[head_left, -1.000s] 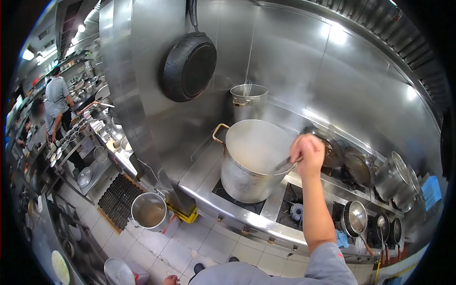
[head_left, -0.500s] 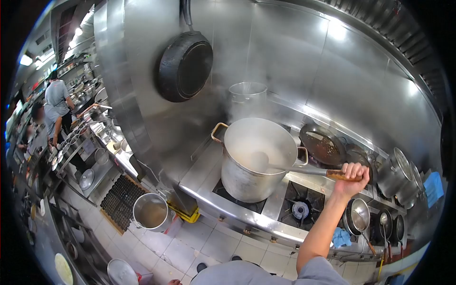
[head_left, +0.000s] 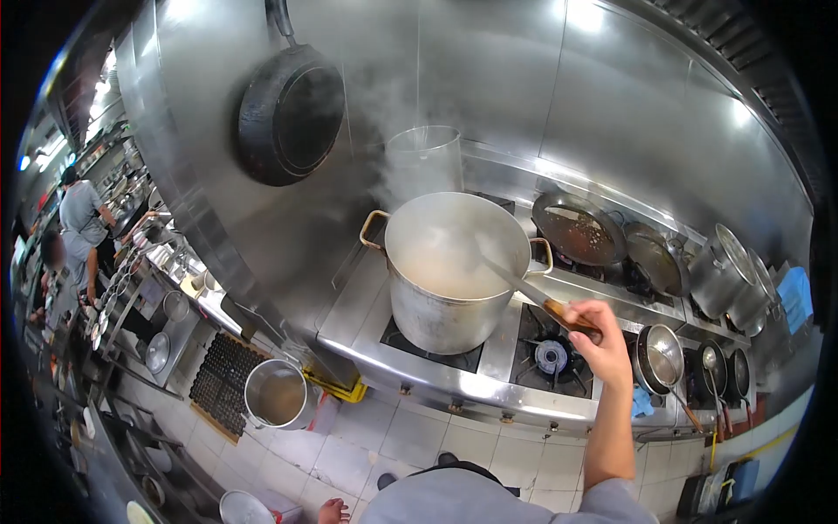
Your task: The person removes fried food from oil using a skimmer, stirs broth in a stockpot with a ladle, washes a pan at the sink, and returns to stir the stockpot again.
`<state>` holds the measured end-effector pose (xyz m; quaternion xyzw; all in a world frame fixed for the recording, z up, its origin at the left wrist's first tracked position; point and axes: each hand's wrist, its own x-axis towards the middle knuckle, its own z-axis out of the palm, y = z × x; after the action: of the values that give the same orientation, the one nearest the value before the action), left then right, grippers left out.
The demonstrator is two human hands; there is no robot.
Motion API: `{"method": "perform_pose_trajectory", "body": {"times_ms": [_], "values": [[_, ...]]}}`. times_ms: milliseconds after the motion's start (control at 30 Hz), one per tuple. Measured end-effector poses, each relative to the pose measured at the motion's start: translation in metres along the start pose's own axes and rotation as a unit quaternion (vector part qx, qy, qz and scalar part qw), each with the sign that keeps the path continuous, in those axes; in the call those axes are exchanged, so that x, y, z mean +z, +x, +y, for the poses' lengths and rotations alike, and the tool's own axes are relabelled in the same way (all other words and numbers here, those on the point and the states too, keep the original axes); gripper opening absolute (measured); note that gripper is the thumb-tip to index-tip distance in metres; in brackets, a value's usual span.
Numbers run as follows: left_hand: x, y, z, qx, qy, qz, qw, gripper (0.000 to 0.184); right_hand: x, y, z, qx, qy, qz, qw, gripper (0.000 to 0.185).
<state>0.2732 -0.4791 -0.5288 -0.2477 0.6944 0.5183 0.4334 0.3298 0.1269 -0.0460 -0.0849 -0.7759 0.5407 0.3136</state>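
Note:
My right hand (head_left: 601,342) is closed around the wooden end of a long-handled ladle (head_left: 522,285). The ladle slants down to the left into a large two-handled stockpot (head_left: 447,320) on the stove, and its bowl is hidden by steam and the cloudy, pale liquid (head_left: 441,271). Low at the bottom edge, my left hand (head_left: 333,512) shows only in part, fingers loosely apart, with nothing seen in it. A bare burner (head_left: 551,356) lies below my right forearm.
Behind the stockpot stands a steaming tall pot (head_left: 425,162). A black pan (head_left: 292,113) hangs on the wall. Woks (head_left: 580,229) and smaller pans (head_left: 661,356) line the stove's right side. A bucket of brownish liquid (head_left: 278,395) stands on the left. Two people (head_left: 83,210) work far left.
My right hand has moved left and down, so the ladle tilts more steeply into the stockpot. The view has shifted, and more of my left hand shows.

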Motion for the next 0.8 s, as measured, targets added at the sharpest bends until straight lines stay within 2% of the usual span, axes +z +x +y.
{"method": "perform_pose_trajectory", "body": {"times_ms": [33,100,133,200,233,267,333,400,433,500,600,667,767,800], "values": [[0.000,0.001,0.001,-0.002,0.000,0.000,1.000,0.033,0.000,0.004,-0.006,0.002,-0.002,0.001,1.000,0.043],[0.004,0.005,-0.002,-0.004,-0.004,-0.003,1.000,0.033,0.000,0.021,-0.017,-0.043,-0.234,-0.148,0.960,0.054],[0.003,0.007,-0.005,-0.009,0.009,0.000,1.000,0.033,0.000,0.030,-0.018,-0.043,-0.235,-0.151,0.959,0.054],[0.002,0.010,-0.010,-0.016,0.021,0.002,1.000,0.032,0.000,0.049,-0.021,-0.012,-0.402,-0.249,0.881,0.054],[-0.001,0.014,-0.014,-0.021,0.010,-0.019,1.000,0.031,0.006,0.061,-0.028,-0.060,-0.487,-0.269,0.829,0.050],[-0.002,0.017,-0.017,-0.026,0.000,-0.040,0.999,0.030,0.015,0.076,-0.032,-0.060,-0.488,-0.269,0.828,0.050],[-0.001,0.018,-0.021,-0.025,-0.004,-0.034,0.999,0.029,0.036,0.108,-0.032,0.039,-0.649,-0.320,0.689,0.045],[0.002,0.020,-0.023,-0.022,-0.009,-0.028,0.999,0.028,0.062,0.129,-0.018,0.013,-0.714,-0.291,0.637,0.032],[0.003,0.021,-0.026,-0.011,-0.012,-0.016,1.000,0.027,0.072,0.137,-0.002,0.012,-0.715,-0.290,0.636,0.032],[0.003,0.027,-0.025,0.004,-0.021,-0.004,1.000,0.027,0.090,0.154,0.022,-0.001,-0.756,-0.307,0.579,0.021],[0.010,0.016,-0.041,0.011,-0.074,0.014,0.997,0.028,0.097,0.170,0.012,-0.028,-0.765,-0.340,0.547,0.017],[0.016,0.002,-0.053,0.014,-0.074,0.022,0.997,0.042,0.084,0.190,-0.001,-0.002,-0.747,-0.394,0.535,0.021],[0.015,-0.027,-0.062,0.000,-0.034,0.009,0.999,0.044,0.055,0.205,-0.018,-0.018,-0.729,-0.436,0.528,0.027],[0.013,-0.030,-0.067,-0.009,-0.023,0.002,1.000,0.044,0.048,0.209,-0.024,0.045,-0.698,-0.475,0.534,0.027]]}}
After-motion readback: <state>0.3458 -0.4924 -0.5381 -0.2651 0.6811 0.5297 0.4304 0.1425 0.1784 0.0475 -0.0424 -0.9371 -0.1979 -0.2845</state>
